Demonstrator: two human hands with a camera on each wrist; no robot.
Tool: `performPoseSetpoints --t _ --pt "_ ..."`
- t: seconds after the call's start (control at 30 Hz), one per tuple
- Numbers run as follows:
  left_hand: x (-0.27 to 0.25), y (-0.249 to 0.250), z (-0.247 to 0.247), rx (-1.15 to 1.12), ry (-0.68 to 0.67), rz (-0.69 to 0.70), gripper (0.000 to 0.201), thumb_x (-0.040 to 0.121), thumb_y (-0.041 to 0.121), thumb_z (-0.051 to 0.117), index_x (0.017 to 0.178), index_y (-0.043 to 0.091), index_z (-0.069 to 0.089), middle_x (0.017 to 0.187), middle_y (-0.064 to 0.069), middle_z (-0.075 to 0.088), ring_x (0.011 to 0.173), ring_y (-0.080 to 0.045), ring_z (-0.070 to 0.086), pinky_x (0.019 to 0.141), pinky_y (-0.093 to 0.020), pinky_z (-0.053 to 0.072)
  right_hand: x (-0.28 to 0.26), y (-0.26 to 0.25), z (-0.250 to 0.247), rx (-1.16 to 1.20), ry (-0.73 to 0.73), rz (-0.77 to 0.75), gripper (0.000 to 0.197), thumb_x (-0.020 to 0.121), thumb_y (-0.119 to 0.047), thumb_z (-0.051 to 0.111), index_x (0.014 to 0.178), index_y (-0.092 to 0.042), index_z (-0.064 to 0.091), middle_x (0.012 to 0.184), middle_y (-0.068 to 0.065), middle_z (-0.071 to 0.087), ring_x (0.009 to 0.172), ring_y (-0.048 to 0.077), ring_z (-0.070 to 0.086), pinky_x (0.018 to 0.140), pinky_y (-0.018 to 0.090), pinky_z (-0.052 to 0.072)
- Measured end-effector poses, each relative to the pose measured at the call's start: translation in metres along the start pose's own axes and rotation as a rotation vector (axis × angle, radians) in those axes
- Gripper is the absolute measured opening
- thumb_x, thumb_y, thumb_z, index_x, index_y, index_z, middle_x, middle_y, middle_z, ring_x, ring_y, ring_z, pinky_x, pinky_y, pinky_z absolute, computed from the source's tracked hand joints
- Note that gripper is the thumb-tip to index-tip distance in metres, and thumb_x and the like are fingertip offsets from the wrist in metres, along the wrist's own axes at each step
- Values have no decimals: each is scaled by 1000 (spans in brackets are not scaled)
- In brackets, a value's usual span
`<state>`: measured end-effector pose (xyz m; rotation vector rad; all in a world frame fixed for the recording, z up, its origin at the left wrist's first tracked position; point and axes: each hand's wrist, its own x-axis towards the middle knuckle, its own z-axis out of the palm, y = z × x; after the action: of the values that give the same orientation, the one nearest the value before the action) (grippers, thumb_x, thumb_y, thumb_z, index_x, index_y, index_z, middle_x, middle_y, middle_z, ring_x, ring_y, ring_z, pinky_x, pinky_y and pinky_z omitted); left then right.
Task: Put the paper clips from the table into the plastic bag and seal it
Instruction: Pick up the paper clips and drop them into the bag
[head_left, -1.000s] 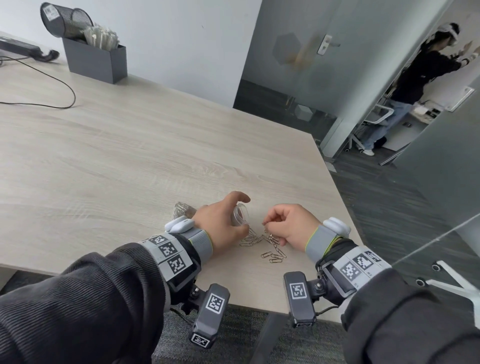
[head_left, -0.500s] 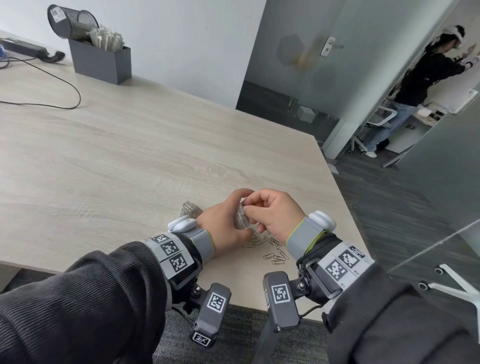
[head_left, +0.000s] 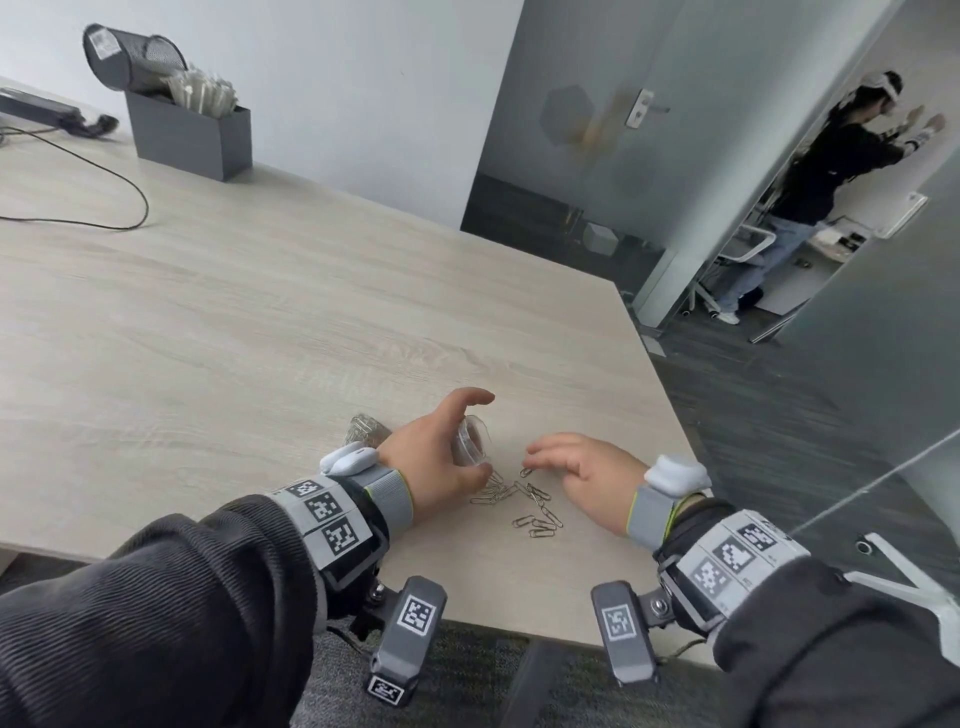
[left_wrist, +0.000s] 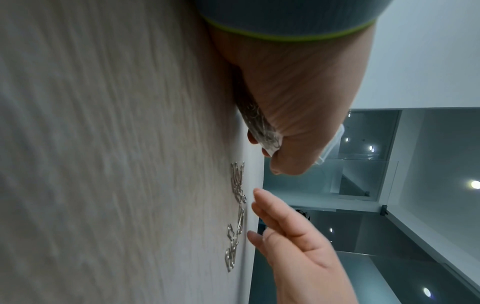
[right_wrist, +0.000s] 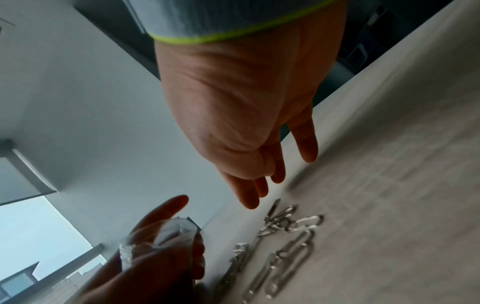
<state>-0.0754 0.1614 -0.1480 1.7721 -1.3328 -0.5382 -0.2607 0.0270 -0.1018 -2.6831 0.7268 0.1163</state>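
Grey organiser box (head_left: 189, 136), mesh cup (head_left: 132, 57), black cable (head_left: 104, 171), glass door (head_left: 597, 135)

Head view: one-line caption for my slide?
Left hand holds the plastic bag open; right hand reaches for paper clips.

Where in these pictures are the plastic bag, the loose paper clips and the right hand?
plastic bag (head_left: 470, 440): head view, on its open mouth, held by the left hand.
paper clips (head_left: 537, 512): head view, middle of the loose cluster on the table.
right hand (head_left: 587, 462): head view, back of the hand.

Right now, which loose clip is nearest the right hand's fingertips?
The lone paper clip just below the right hand fingertips; the others lie nearer the table edge.
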Motion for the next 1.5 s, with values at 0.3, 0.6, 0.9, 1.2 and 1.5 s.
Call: performPoseSetpoints --t 0.3,0.6,0.9,1.2,1.5 --pt "-1 0 1 -13 6 1 71 68 44 63 132 51 33 89 6 69 75 -13 67 76 -41 57 -8 8 9 49 54 -44 40 84 -5 55 118 -21 68 109 -4 60 93 5 55 91 23 44" --pt "0 -1 2 9 27 0 72 70 40 67 132 51 33 88 7 69 73 -10 67 75 -40 58 -15 0 7 -24 -52 43 56 69 -45 81 120 -31 60 111 -9 50 78 -7 48 72 9 36" --pt "-1 -1 3 8 21 -6 71 67 43 63 131 52 34 88 6 69 74 -12 67 75 -40 57 -1 -8 12 17 50 119 15 78 -22 74 92 -24 70 92 -7 60 80 8 57 76 23 47" --pt "-2 1 3 31 23 -11 70 67 43 63 131 52 34 90 7 69 75 -12 65 76 -39 57 10 -17 10 -54 16 220 11 78 -19 64 81 -30 62 72 -13 57 76 14 60 71 26 51" --pt "-2 3 1 40 7 -1 70 69 42 64 131 51 33 95 10 69 78 -11 65 78 -36 57 16 -18 8 0 97 273 7 77 -20 66 80 -26 67 70 -13 58 74 13 59 66 22 45"
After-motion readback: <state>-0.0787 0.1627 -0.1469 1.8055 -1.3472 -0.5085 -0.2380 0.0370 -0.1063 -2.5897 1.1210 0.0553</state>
